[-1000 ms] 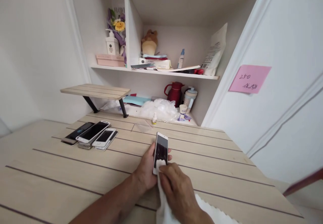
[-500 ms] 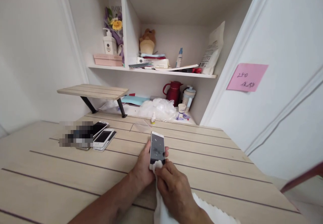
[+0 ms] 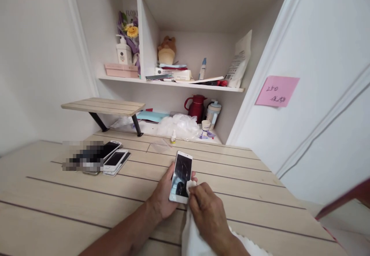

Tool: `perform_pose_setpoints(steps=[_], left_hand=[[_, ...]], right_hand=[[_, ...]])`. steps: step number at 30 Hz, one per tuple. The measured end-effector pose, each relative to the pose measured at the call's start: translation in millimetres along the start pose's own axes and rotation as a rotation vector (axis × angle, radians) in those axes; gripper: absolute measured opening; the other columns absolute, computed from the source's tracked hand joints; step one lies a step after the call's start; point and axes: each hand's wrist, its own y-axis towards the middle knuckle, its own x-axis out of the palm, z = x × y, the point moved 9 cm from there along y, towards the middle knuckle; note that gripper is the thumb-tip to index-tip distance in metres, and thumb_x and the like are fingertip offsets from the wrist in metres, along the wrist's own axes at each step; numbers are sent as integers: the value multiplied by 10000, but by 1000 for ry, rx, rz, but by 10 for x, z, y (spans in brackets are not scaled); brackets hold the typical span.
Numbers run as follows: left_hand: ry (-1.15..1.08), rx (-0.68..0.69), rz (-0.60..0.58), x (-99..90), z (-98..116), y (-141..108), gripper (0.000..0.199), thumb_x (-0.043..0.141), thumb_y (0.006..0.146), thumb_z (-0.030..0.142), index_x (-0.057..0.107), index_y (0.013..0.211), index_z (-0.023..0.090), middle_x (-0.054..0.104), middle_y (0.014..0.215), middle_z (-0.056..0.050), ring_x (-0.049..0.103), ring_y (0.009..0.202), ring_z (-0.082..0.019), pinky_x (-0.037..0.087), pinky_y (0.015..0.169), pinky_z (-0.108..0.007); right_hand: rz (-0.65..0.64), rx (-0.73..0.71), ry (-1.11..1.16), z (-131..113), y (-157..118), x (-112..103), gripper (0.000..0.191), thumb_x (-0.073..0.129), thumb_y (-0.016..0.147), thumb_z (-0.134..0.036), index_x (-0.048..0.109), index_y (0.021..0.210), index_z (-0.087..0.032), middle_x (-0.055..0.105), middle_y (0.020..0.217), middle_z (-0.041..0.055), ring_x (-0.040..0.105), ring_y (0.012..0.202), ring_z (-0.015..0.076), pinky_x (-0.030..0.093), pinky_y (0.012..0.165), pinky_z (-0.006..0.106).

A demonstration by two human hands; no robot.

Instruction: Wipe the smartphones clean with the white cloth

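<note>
On my head feed: the left hand (image 3: 164, 196) cradles a white-framed smartphone (image 3: 181, 176) from behind, thumb side along its left edge, fingertips showing past the right edge. Phone sits screen-up and tilted, in front of me over the slatted wooden table (image 3: 248, 190); can't tell whether the knuckles touch the tabletop. The right hand (image 3: 208, 211) pinches a bunched corner of a white scalloped cloth (image 3: 191, 236) against the phone's lower right edge; the rest of the cloth hangs below and trails under the forearm. Main risk I see: the left hold is mostly edge contact, so a hard sideways push through the cloth could rotate the phone or pop it out of the fingers onto the slats. Second: the tuft is small, so if it slips, bare fingertips land on the glass and smear it. Third: the loose cloth could get caught under the right forearm and pull the pinch short. Pale streaks on the screen could be reflections or cracks, can't tell; if cracks, pressing there could snag fibres. Phone stack (image 3: 116, 160) is well apart to the left, partly pixelated, so low collision risk.
</note>
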Motion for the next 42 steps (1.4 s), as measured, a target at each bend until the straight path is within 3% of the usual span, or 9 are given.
perform_pose_setpoints(steps=[4, 10, 15, 20, 23, 28, 34, 40, 42], left_hand=[[17, -38, 57, -25, -57, -32, 587, 539, 875, 548, 686, 1049, 7, 752, 957, -177, 698, 941, -258, 492, 937, -346], [5, -79, -69, 161, -153, -86, 421, 537, 905, 459, 704, 1034, 94, 767, 901, -105, 704, 911, -227, 503, 865, -295], [72, -195, 1, 60, -267, -131, 509, 563, 856, 553, 718, 981, 84, 757, 819, -123, 709, 837, -247, 512, 747, -293], [86, -74, -50, 138, -236, -129, 334, 611, 875, 406, 719, 995, 113, 759, 843, -71, 693, 867, -208, 471, 841, -274], [111, -104, -85, 204, -282, -137, 377, 577, 892, 434, 709, 1044, 115, 759, 858, -66, 688, 881, -214, 455, 883, -295], [183, -171, -38, 126, -313, -178, 523, 512, 882, 568, 714, 1031, 109, 758, 805, -85, 697, 847, -250, 469, 854, -335], [227, -139, -100, 193, -312, -162, 491, 484, 908, 538, 703, 1082, 135, 762, 813, -74, 701, 830, -244, 465, 854, -342], [201, -132, -88, 171, -313, -147, 505, 498, 901, 540, 677, 1152, 140, 760, 857, -80, 691, 863, -255, 446, 896, -361], [212, -121, -105, 160, -317, -141, 518, 500, 898, 545, 670, 1171, 138, 758, 874, -80, 685, 874, -257, 436, 916, -367]], right_hand=[[-82, -180, 15, -181, -5, 82, 233, 417, 953, -137, 632, 999, -213, 570, 825, 43, 599, 677, 146, 489, 625, 233], [89, 2, -103, 86, 46, -157, 237, 409, 982, -155, 608, 1105, -191, 577, 866, 63, 617, 738, 166, 526, 702, 275], [-60, -247, -86, -264, 0, 8, 260, 415, 971, -144, 610, 1134, -194, 590, 850, 64, 619, 706, 167, 526, 640, 269], [127, -89, -111, 17, 166, -278, 242, 429, 989, -148, 629, 1113, -206, 580, 860, 53, 624, 754, 152, 523, 683, 250], [250, 15, -125, 185, 162, -466, 239, 436, 991, -160, 616, 1144, -201, 576, 860, 54, 617, 766, 155, 524, 695, 254], [48, -185, -112, -129, 119, -243, 274, 433, 975, -149, 600, 1181, -215, 577, 829, 46, 580, 660, 136, 498, 605, 229], [314, 52, -81, 220, 204, -552, 230, 439, 997, -185, 625, 1130, -205, 576, 824, 43, 609, 739, 155, 524, 706, 263], [140, -107, -97, 17, 127, -312, 282, 437, 986, -153, 609, 1199, -219, 572, 842, 45, 606, 710, 148, 510, 656, 249], [166, -101, -85, 12, 152, -348, 286, 442, 989, -159, 608, 1211, -225, 571, 842, 45, 605, 714, 147, 514, 660, 249]])
